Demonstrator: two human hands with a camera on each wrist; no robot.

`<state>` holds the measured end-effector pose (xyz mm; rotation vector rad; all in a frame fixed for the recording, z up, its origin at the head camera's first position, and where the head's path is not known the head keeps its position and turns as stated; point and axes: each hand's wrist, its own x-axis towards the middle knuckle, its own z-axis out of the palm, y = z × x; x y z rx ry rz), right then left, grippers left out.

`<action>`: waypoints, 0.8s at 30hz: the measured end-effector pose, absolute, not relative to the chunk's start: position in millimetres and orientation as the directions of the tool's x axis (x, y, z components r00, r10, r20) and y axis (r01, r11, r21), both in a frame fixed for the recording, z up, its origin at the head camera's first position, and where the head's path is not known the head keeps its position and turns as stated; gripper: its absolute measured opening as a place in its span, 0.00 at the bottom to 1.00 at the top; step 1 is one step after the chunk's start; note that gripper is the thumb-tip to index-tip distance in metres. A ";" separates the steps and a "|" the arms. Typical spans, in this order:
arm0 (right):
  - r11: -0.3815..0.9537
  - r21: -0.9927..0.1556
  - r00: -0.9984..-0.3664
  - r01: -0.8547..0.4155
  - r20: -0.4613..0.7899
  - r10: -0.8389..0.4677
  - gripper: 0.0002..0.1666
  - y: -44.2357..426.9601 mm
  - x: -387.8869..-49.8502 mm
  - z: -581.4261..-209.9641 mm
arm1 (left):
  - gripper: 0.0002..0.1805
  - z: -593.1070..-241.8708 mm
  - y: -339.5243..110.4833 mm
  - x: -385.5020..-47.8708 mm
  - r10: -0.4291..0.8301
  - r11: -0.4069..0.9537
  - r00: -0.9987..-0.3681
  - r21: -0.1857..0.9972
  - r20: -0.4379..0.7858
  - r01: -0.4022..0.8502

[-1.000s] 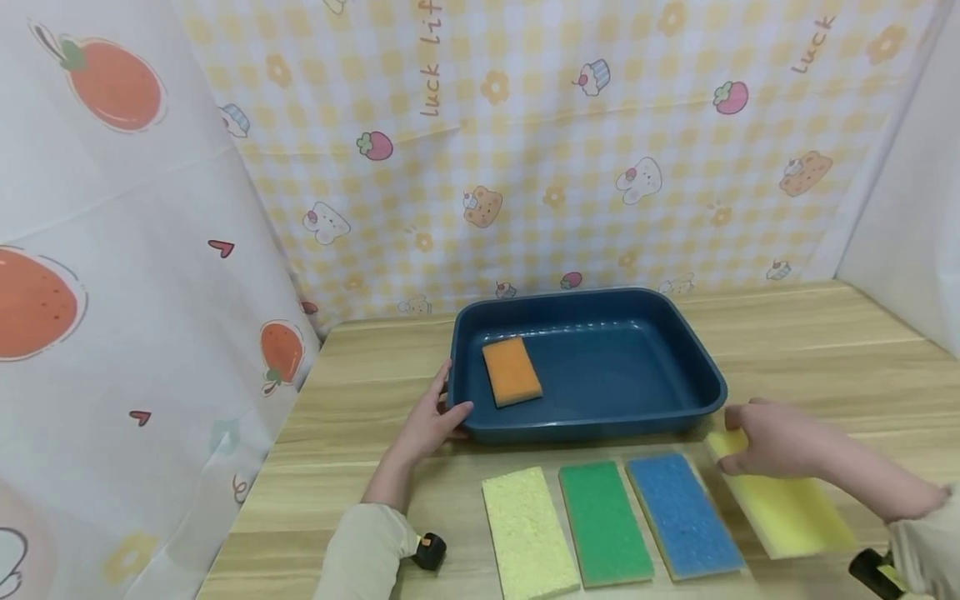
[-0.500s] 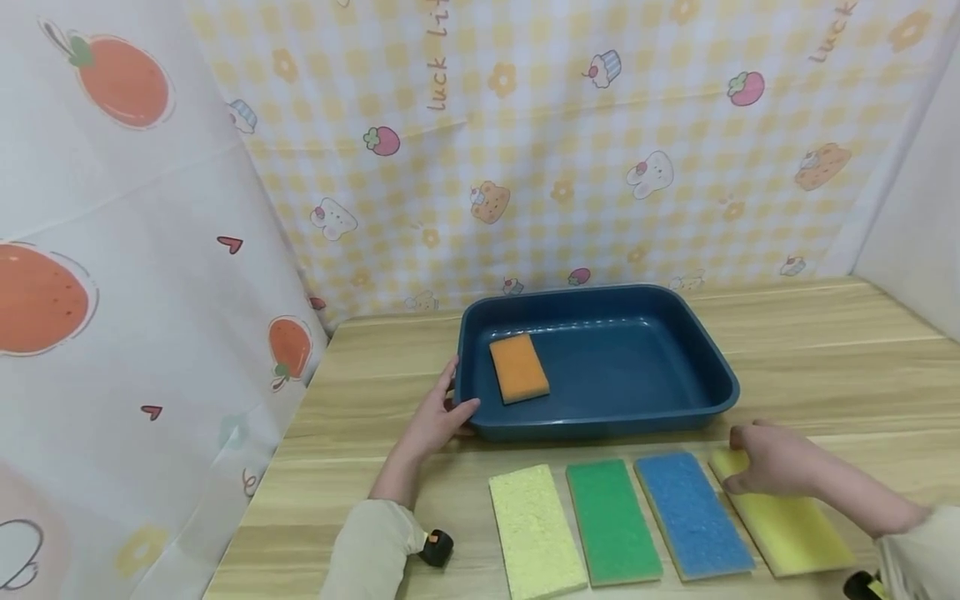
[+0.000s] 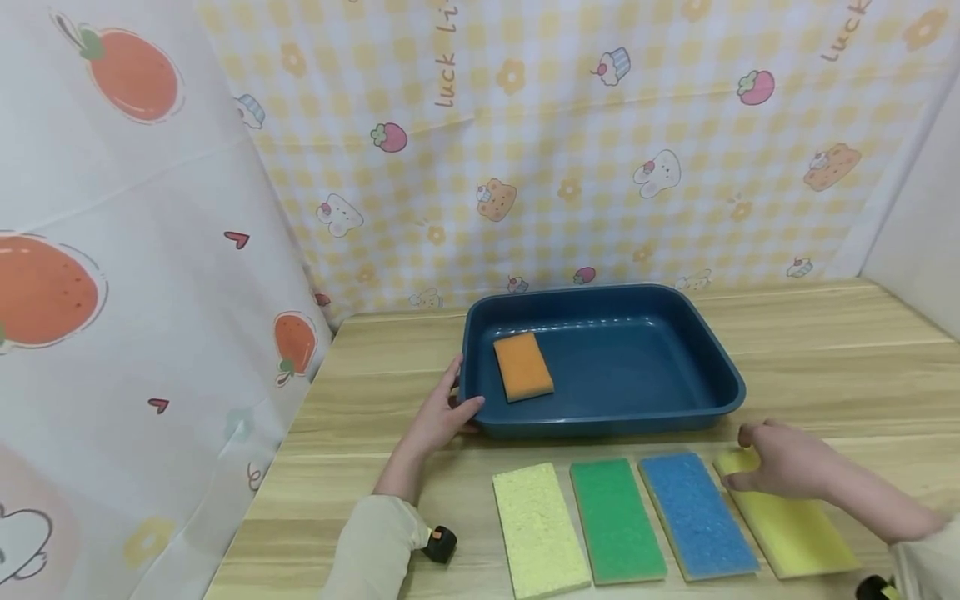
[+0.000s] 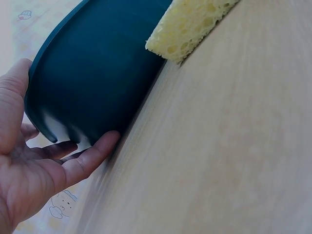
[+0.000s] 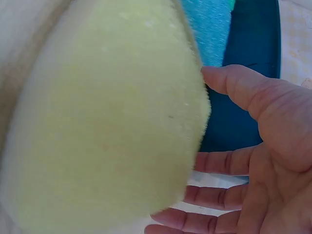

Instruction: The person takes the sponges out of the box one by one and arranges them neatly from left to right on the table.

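Observation:
In the head view my left hand (image 3: 438, 417) holds the near left corner of a dark blue baking pan (image 3: 600, 427), thumb at the rim and fingers along the outer wall. An orange sponge (image 3: 523, 367) lies inside the pan. My right hand (image 3: 791, 461) is over the far end of a yellow sponge (image 3: 798, 525) flat on the table. In the right wrist view its fingers (image 5: 224, 162) are spread, and the thumb reaches the sponge's edge. Left of that sponge lie a blue sponge (image 3: 699, 518), a green sponge (image 3: 618, 523) and a pale yellow sponge (image 3: 540, 529).
The wood-grain table (image 3: 382, 367) bears the pan, with the sponges in a row before it. A checked cloth (image 3: 420, 167) hangs behind, and a white printed cloth (image 3: 180, 200) stands on the left. Each wrist carries a small black camera (image 3: 440, 544).
A second ago my right hand held the yellow sponge tilted up off the table; it came down flat beside the blue one, and the fingers loosened. My left hand has stayed at the pan.

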<state>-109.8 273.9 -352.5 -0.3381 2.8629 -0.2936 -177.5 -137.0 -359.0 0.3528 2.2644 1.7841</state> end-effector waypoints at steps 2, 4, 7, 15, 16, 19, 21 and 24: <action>0.955 -0.213 -0.945 -0.208 -0.207 -0.252 0.37 273.9 -110.7 -347.8 | 0.41 -359.1 -136.8 -177.8 0.331 0.225 -0.943 0.974 -0.037 0.041; 0.955 -0.212 -0.946 -0.207 -0.207 -0.251 0.33 273.1 -112.0 -342.5 | 0.41 -359.2 -136.8 -178.0 0.333 0.222 -0.942 0.974 -0.032 0.045; 0.954 -0.217 -0.949 -0.205 -0.196 -0.249 0.24 268.4 -112.9 -333.3 | 0.41 -359.3 -137.0 -178.1 0.335 0.224 -0.942 0.973 -0.031 0.047; 0.915 -0.271 -0.934 -0.300 -0.114 -0.339 0.30 238.9 -134.2 -290.6 | 0.41 -356.4 -138.8 -177.7 0.333 0.226 -0.942 0.973 -0.032 0.047; 0.913 -0.274 -0.930 -0.303 -0.123 -0.345 0.30 233.5 -138.8 -284.5 | 0.41 -356.2 -139.1 -177.4 0.333 0.224 -0.942 0.974 -0.034 0.044; 0.906 -0.270 -0.920 -0.325 -0.130 -0.369 0.30 217.3 -153.0 -270.5 | 0.41 -355.9 -139.3 -176.5 0.340 0.222 -0.940 0.974 -0.035 0.044; 0.908 -0.257 -0.917 -0.331 -0.138 -0.373 0.29 206.5 -163.4 -264.1 | 0.42 -357.1 -139.2 -176.8 0.347 0.222 -0.937 0.974 -0.038 0.043; 0.910 -0.250 -0.916 -0.329 -0.151 -0.373 0.29 189.2 -182.1 -259.3 | 0.42 -363.5 -139.5 -180.2 0.346 0.219 -0.938 0.975 -0.034 0.045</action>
